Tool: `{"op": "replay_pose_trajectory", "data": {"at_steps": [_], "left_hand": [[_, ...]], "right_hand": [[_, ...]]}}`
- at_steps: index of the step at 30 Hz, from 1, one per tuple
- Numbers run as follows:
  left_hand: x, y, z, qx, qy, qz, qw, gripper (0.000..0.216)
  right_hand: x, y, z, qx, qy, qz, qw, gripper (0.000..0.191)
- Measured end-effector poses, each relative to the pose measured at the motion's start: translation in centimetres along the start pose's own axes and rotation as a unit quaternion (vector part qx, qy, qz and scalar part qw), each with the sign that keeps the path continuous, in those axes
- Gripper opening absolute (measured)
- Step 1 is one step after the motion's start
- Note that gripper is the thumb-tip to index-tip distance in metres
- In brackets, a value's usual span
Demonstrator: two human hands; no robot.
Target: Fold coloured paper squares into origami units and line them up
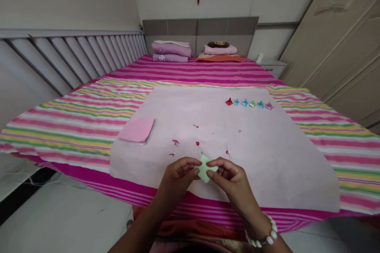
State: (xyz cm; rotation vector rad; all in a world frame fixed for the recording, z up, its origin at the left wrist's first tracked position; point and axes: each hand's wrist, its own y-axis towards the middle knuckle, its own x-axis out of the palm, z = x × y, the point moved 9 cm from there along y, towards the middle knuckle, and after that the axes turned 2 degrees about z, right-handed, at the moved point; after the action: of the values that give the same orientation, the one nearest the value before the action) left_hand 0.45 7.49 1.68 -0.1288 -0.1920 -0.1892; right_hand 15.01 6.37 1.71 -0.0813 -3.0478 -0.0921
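A small folded piece of light green paper (204, 170) is pinched between both my hands just above the near edge of a large pale pink sheet (267, 158) spread on the bed. My left hand (179, 174) grips its left side with thumb and fingers closed. My right hand (227, 176), with a white bead bracelet on the wrist, pinches its right side. A row of several small folded paper shapes (249, 103), red, blue, green and pink, lies farther back on the sheet to the right.
A stack of pink square papers (137, 129) lies at the sheet's left edge. Tiny red paper scraps (175, 142) dot the sheet's middle. The striped bedspread (74, 122) covers the bed; folded blankets and pillows (171, 51) sit at the headboard. A railing stands left, a wardrobe right.
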Motion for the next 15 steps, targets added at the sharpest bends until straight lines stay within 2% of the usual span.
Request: {"op": "replay_pose_trajectory", "data": {"at_steps": [4,10,15], "left_hand": [[-0.3,0.1,-0.2,0.022,0.066,0.006,0.998,0.016],[-0.6,-0.1,1.6,0.081,0.185,0.023,0.979,0.019],[-0.4,-0.3,2.7,0.153,0.284,0.017,0.946,0.014]], "right_hand": [[0.0,0.1,-1.2,-0.044,-0.005,0.001,0.999,0.011],[0.1,0.0,-0.8,-0.037,-0.041,-0.008,0.998,0.012],[0.2,-0.1,-2.4,-0.115,-0.122,-0.018,0.986,0.017]]}}
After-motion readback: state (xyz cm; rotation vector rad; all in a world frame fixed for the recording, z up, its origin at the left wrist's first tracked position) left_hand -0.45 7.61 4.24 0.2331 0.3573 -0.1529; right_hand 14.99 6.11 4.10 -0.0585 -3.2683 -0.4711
